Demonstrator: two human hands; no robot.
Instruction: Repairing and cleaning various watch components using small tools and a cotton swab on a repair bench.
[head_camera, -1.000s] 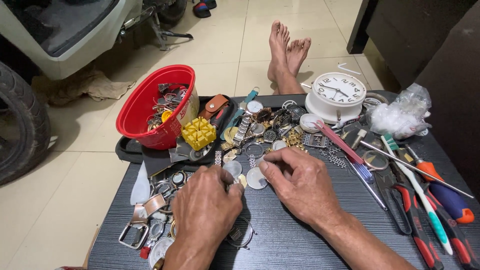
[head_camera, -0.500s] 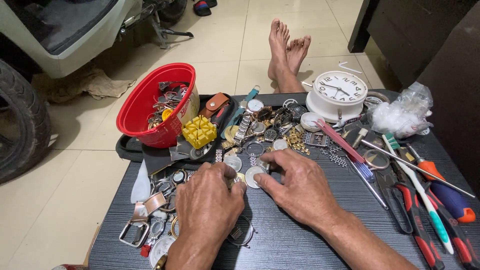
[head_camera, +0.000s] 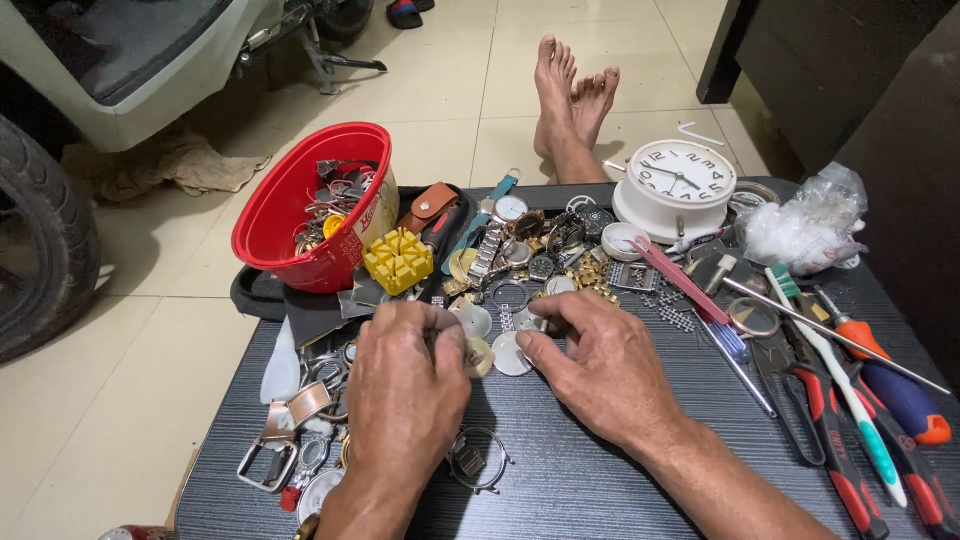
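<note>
My left hand (head_camera: 405, 390) rests on the dark table (head_camera: 600, 490), its fingertips pinched on a small round brass-coloured watch part (head_camera: 479, 357). My right hand (head_camera: 600, 365) lies just to the right, fingers loosely curled. Its thumb tip touches a flat silver disc (head_camera: 508, 356) lying on the table, and its forefinger reaches into the pile of watch parts (head_camera: 530, 260). A round metal ring with lugs (head_camera: 478, 460) lies below my left hand. Loose buckles and strap pieces (head_camera: 290, 430) sit to the left.
A red bowl (head_camera: 280, 210) of parts and a yellow block (head_camera: 398, 258) stand at the back left. A white clock (head_camera: 680, 185) and a plastic bag (head_camera: 805, 225) are at the back right. Pliers and screwdrivers (head_camera: 850, 400) line the right side. Bare feet (head_camera: 570, 95) rest on the floor beyond.
My right hand has slid left to the silver disc, close to my left hand. My left hand has moved slightly up toward the pile with the brass part at its fingertips.
</note>
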